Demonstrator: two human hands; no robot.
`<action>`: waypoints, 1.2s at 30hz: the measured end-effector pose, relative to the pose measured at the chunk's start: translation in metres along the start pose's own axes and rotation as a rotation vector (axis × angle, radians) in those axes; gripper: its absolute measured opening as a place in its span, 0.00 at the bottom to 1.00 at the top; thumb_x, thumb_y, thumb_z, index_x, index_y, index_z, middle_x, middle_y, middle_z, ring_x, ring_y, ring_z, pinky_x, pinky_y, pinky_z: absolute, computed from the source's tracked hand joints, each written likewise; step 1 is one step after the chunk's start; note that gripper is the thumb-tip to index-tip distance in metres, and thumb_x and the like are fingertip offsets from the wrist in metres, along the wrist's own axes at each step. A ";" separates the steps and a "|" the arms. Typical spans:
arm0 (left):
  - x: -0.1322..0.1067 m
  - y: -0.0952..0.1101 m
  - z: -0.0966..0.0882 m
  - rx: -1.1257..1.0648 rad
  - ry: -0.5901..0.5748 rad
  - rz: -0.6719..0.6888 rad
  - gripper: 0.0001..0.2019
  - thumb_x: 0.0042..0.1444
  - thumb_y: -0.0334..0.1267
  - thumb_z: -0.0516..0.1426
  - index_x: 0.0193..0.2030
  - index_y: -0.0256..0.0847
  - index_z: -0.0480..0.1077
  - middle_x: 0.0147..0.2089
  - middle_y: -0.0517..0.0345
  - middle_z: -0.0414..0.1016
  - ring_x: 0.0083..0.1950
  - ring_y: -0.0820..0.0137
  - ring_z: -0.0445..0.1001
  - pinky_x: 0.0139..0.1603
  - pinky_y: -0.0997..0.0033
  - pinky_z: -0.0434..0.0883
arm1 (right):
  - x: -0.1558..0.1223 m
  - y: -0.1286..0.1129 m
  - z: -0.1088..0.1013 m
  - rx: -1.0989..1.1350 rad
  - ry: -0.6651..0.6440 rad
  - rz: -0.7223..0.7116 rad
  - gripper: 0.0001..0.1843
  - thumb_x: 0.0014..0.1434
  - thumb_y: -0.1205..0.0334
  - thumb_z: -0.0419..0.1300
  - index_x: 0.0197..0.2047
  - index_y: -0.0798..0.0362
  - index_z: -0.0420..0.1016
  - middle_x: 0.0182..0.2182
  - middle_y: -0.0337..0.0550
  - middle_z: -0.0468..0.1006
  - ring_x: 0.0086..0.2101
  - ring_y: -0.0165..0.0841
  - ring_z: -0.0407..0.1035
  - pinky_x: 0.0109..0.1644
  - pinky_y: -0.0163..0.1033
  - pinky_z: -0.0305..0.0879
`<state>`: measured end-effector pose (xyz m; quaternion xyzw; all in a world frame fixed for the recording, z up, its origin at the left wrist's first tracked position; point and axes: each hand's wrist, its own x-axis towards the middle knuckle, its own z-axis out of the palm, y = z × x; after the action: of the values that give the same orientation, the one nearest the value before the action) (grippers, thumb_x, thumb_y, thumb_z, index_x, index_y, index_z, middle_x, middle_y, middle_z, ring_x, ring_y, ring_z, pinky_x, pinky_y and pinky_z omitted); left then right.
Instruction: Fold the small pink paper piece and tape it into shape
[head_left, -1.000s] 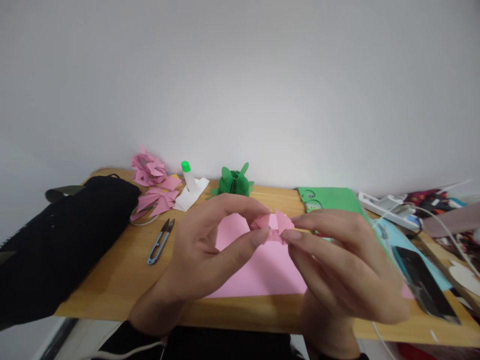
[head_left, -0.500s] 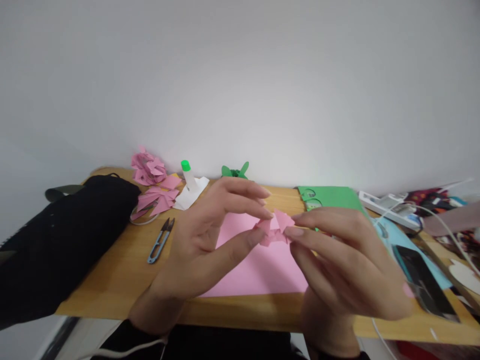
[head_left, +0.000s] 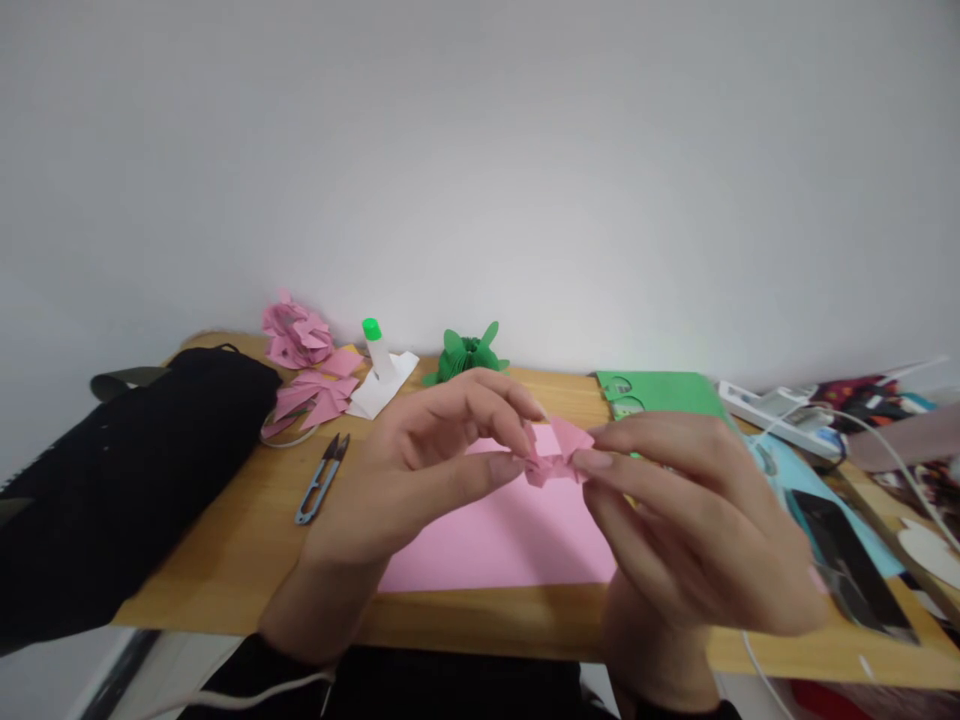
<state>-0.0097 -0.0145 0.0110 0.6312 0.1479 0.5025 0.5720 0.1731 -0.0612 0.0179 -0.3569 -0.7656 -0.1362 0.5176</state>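
A small folded pink paper piece [head_left: 553, 452] is held between my two hands, above a flat pink sheet [head_left: 510, 545] on the wooden table. My left hand [head_left: 427, 470] pinches its left edge with thumb and index finger, the other fingers curled above. On the right side, my right hand [head_left: 690, 520] grips the piece between thumb and fingers. Part of the fold is hidden behind the fingertips. Beyond my left hand stands a green folded-paper figure [head_left: 469, 355], partly covered by that hand.
Thread snips [head_left: 321, 482], pink paper scraps [head_left: 300, 340] and a glue stick [head_left: 377, 350] on white paper lie left, near a black bag [head_left: 150, 480]. To the right are a green sheet [head_left: 675, 392], a power strip [head_left: 780, 420] and a phone [head_left: 855, 565].
My left hand has shifted slightly down and left, its fingers curling more. More of the green figure shows behind it. The pink piece stays in both hands, nearly in place.
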 end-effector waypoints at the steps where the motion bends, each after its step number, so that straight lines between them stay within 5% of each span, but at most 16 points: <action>1: 0.000 0.000 0.000 0.003 -0.001 -0.009 0.02 0.57 0.32 0.62 0.35 0.43 0.77 0.38 0.52 0.74 0.44 0.64 0.75 0.36 0.67 0.74 | 0.000 0.001 0.000 0.004 0.009 -0.003 0.15 0.56 0.77 0.62 0.42 0.48 0.76 0.36 0.41 0.79 0.36 0.33 0.74 0.37 0.42 0.74; 13: 0.003 -0.006 0.001 0.002 0.048 0.045 0.03 0.53 0.35 0.66 0.36 0.45 0.79 0.38 0.56 0.74 0.43 0.70 0.73 0.46 0.68 0.72 | 0.001 0.006 0.014 0.185 0.199 0.073 0.14 0.52 0.80 0.62 0.39 0.53 0.78 0.32 0.41 0.78 0.33 0.33 0.74 0.33 0.40 0.71; 23: 0.012 -0.018 0.004 -0.238 0.153 -0.173 0.06 0.49 0.41 0.68 0.31 0.43 0.79 0.32 0.59 0.74 0.38 0.73 0.72 0.42 0.72 0.71 | 0.000 0.005 0.014 0.293 0.097 0.247 0.15 0.52 0.79 0.65 0.40 0.51 0.78 0.34 0.40 0.81 0.35 0.34 0.75 0.38 0.42 0.74; 36: 0.018 -0.027 0.004 -0.522 0.019 -0.379 0.04 0.47 0.36 0.66 0.27 0.38 0.77 0.30 0.58 0.70 0.36 0.72 0.68 0.42 0.71 0.68 | -0.005 0.007 0.021 0.462 0.111 0.431 0.11 0.54 0.77 0.65 0.36 0.52 0.78 0.31 0.37 0.80 0.33 0.30 0.74 0.37 0.39 0.71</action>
<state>0.0120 0.0053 -0.0036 0.4197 0.1342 0.4137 0.7967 0.1644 -0.0457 0.0037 -0.3760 -0.6536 0.1348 0.6428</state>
